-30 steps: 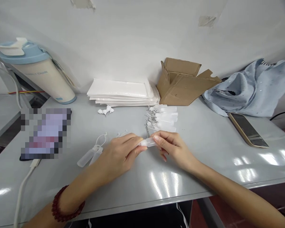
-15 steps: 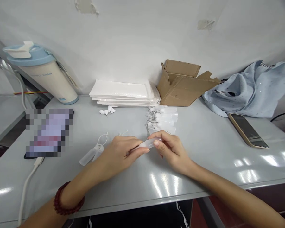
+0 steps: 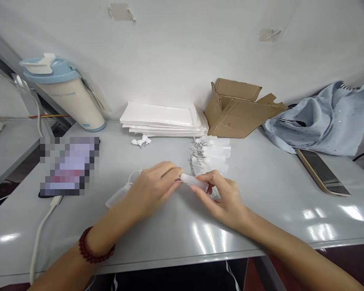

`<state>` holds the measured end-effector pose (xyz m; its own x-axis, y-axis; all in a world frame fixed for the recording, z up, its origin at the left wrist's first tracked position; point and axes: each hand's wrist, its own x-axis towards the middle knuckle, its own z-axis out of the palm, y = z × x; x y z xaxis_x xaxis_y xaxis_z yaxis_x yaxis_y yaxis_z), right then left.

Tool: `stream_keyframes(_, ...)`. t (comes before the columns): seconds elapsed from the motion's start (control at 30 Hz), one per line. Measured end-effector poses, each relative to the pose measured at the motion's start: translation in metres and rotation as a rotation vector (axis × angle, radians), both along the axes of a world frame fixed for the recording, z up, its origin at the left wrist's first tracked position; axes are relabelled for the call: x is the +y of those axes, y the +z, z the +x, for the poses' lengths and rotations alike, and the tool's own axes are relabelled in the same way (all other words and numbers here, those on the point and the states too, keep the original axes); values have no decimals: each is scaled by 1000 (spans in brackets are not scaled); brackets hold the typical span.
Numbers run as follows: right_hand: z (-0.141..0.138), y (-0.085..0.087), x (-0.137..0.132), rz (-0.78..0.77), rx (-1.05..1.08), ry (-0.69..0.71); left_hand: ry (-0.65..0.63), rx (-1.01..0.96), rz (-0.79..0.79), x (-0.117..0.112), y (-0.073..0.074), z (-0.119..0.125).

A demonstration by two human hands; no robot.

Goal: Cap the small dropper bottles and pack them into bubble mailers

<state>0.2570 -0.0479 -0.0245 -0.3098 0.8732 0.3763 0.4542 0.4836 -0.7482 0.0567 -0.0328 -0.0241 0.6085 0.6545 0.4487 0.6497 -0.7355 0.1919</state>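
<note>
A small translucent plastic tube [image 3: 194, 182] with a whiter cap end lies between my two hands above the table. My right hand [image 3: 226, 196] grips its clear body between thumb and fingers. My left hand [image 3: 157, 186] is closed, its fingertips pinched at the capped end; whether they hold the tip or a cord there is hidden. Under my left forearm lies another such tube [image 3: 117, 197] with a cord loop, partly covered. Just beyond my right hand is a row of several similar tubes [image 3: 214, 151] with thin cords. A few small white caps [image 3: 141, 141] lie farther back.
A stack of white padded envelopes [image 3: 160, 117] and an open cardboard box [image 3: 241, 115] stand against the wall. At left are a tumbler [image 3: 71, 97] and a blurred phone [image 3: 71, 165] with a cable [image 3: 39, 234]. At right are a blue cloth bag [image 3: 321, 121] and another phone [image 3: 323, 171].
My left fingers have moved from around the tube's cap to its very end. The tube has turned, its right end now lower. The whole view has shifted slightly.
</note>
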Motion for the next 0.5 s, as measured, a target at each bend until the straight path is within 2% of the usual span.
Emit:
stream_keyframes(0.1,0,-9,-1,195,-144,-18,102,-67,-45,12,2,-12)
stream_keyframes(0.23,1,-14,4,226,-345,-50,411,-114,-1,33,0,-36)
stream_keyframes(0.3,1,-13,5,213,-459,-52,491,-59,-36,42,-3,-48)
stream_keyframes(0.5,-4,-12,2,273,-727,-79,449,59,-123,56,-12,-64)
